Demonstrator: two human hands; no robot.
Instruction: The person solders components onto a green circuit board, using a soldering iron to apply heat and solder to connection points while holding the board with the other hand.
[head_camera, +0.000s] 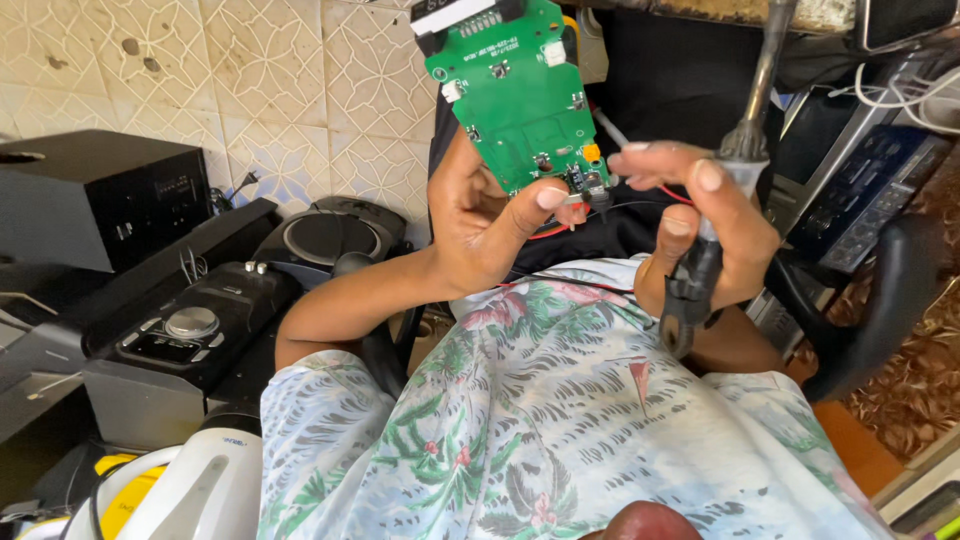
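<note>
My left hand (480, 225) grips the lower end of a green circuit board (510, 85), thumb pressed near its bottom edge where red and black wires (548, 232) hang off. The board stands upright in front of me, with a black and white connector strip at its top. My right hand (715, 215) holds a soldering iron (745, 130) by its black handle, the metal shaft pointing up past the top of the view. The index finger of that hand reaches toward the board's lower corner. Both hands hover over my lap, covered by floral fabric (560, 420).
A black speaker unit with a round knob (190, 325) and other dark audio boxes (95, 195) sit on the left by a tiled wall. A white and yellow appliance (170, 490) lies at the lower left. Electronic equipment with cables (865, 175) is stacked on the right.
</note>
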